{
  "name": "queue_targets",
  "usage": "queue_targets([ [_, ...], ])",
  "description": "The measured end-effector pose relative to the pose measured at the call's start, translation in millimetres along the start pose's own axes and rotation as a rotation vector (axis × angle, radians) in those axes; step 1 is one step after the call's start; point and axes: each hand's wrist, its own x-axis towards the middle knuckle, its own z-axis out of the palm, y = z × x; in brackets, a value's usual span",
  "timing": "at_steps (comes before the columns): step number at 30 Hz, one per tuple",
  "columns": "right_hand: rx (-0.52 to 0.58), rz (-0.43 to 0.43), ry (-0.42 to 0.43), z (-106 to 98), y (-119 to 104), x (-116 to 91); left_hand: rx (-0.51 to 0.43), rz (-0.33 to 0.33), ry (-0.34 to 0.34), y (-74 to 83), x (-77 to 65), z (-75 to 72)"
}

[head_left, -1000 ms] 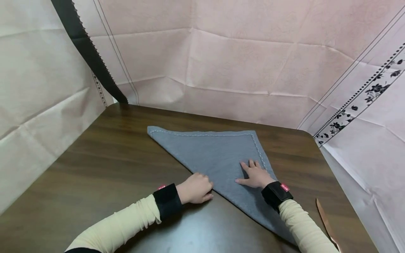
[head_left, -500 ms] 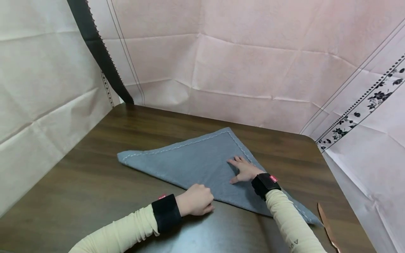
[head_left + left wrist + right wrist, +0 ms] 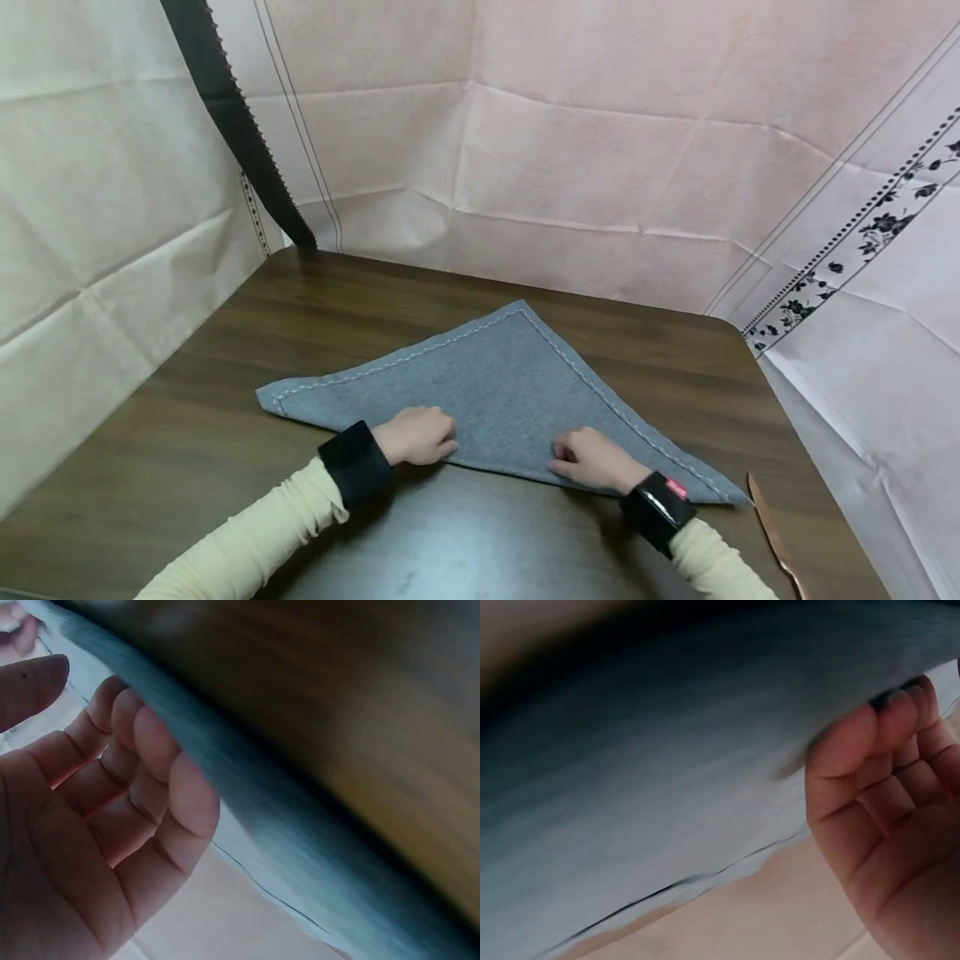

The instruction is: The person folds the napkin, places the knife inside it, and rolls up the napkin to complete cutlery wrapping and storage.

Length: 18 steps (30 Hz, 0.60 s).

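A blue-grey cloth (image 3: 495,383), shaped as a triangle with pale stitching along its two far sides, lies on the table. Its long near edge faces me. My left hand (image 3: 420,435) is at that edge left of the middle; in the left wrist view its bent fingertips (image 3: 193,793) touch the cloth (image 3: 285,817) while the thumb stands apart. Farther right, my right hand (image 3: 596,458) rests at the same edge with fingers loosely bent. In the right wrist view its fingertips (image 3: 844,742) meet the cloth (image 3: 652,772); its thumb is out of sight there.
A copper-coloured table knife (image 3: 772,529) lies close to the cloth's right tip, near the right side of the brown wooden table (image 3: 225,467). Pale creased sheets (image 3: 562,167) hang behind the table, with a dark strip (image 3: 240,125) at left.
The cloth has turned anticlockwise: its left tip came nearer and its peak shifted left. The left hand moved left; the right hand, earlier spread flat on the cloth, came to the near edge, fingers bent.
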Motion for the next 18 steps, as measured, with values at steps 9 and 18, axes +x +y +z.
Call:
queue_targets([
  [9, -0.051, 0.282, 0.076, -13.9, 44.2, -68.3, -0.009, -0.208, 0.028, -61.0, -50.4, -14.7],
  [18, 0.000, 0.461, 0.030, -20.7, 57.8, -101.1, -0.092, -0.342, 0.045, -109.9, -100.3, -26.4],
])
